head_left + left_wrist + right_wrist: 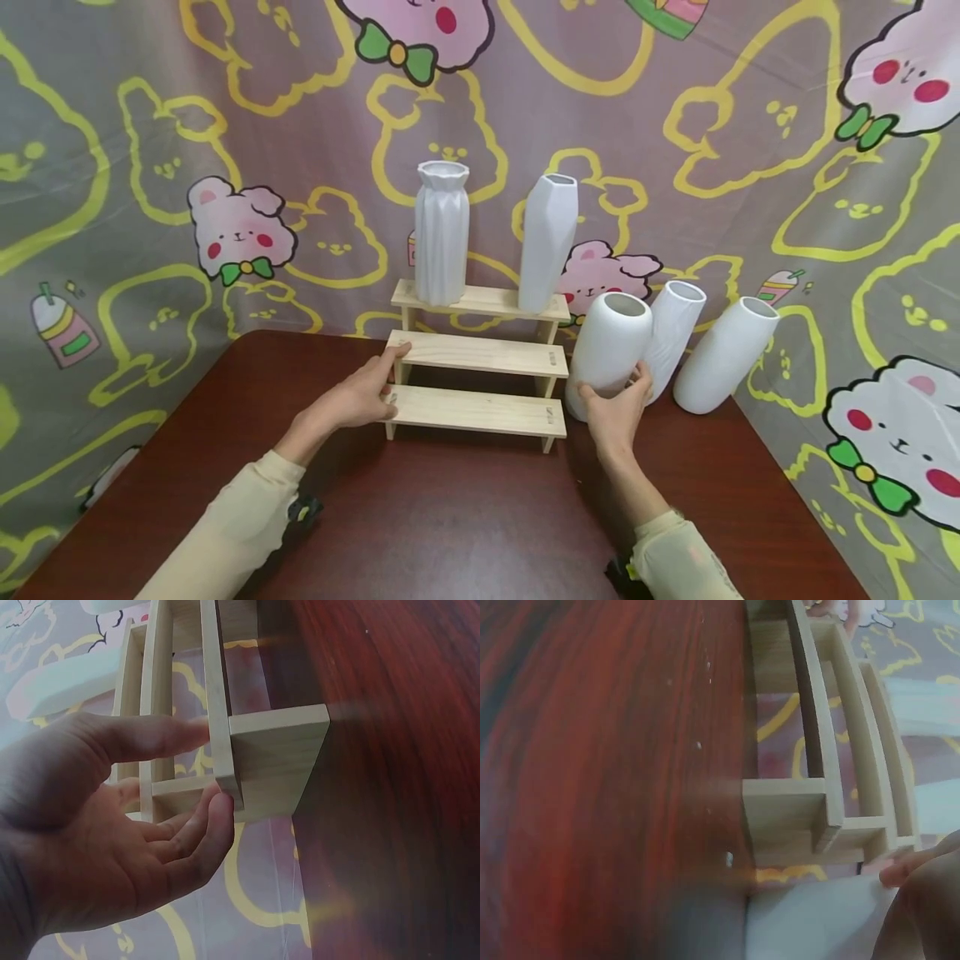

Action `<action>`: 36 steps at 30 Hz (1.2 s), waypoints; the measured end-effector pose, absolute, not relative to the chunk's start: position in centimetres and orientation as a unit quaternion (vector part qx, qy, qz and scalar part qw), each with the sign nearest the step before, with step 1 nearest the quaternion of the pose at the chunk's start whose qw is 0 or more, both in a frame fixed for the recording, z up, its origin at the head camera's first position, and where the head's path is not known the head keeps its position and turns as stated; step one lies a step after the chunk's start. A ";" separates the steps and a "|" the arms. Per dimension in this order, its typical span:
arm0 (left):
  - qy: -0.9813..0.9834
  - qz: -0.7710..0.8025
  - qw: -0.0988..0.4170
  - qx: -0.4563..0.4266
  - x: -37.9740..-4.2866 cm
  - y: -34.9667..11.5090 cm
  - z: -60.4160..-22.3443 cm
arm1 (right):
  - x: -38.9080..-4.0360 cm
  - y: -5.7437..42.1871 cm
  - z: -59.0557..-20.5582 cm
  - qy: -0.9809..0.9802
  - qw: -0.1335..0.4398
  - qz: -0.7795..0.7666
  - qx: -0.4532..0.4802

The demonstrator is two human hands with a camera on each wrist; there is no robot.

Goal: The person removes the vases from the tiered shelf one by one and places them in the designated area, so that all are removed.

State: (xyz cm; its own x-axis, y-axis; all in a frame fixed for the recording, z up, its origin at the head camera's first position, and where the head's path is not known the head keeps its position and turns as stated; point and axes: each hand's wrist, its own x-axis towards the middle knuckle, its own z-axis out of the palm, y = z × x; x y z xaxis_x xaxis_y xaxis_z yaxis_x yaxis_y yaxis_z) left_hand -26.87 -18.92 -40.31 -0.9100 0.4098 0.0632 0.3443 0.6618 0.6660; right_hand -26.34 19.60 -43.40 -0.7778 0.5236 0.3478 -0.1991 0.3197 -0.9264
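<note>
A three-step wooden display stand (476, 352) stands on the table, and my left hand (356, 398) holds its left end. In the left wrist view, the thumb and fingers pinch the end of the lowest board (217, 705). To the right of the stand, my right hand (618, 417) grips a smooth, rounded white vase (609, 340) around its lower body. The vase is upright; whether its base touches the table cannot be told. On the top step are a pleated white vase (442, 242) at the left and a faceted white vase (547, 250) at the right.
Behind the held vase stands a textured white vase (675, 333), partly hidden. Another smooth white vase (726, 358) is near the table's right edge. A patterned cloth (315, 167) hangs behind and beside the dark red wooden table (450, 517).
</note>
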 end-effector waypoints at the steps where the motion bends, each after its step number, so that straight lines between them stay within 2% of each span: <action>1: 0.909 0.357 0.047 0.209 -26.9 -19.0 -40.3 | -26.2 19.6 -43.1 -0.746 0.318 0.576 -0.105; 15: 0.907 0.360 0.053 0.210 -26.7 -19.3 -40.2 | -24.3 19.3 -39.3 -0.707 0.374 0.595 -0.073; 24: 0.904 0.368 0.050 0.212 -26.6 -19.1 -40.2 | -23.4 19.5 -36.8 -0.713 0.452 0.536 -0.016; 36: 0.903 0.374 0.061 0.200 -26.5 -18.9 -40.1 | -24.1 19.7 -33.0 -0.760 0.437 0.478 0.054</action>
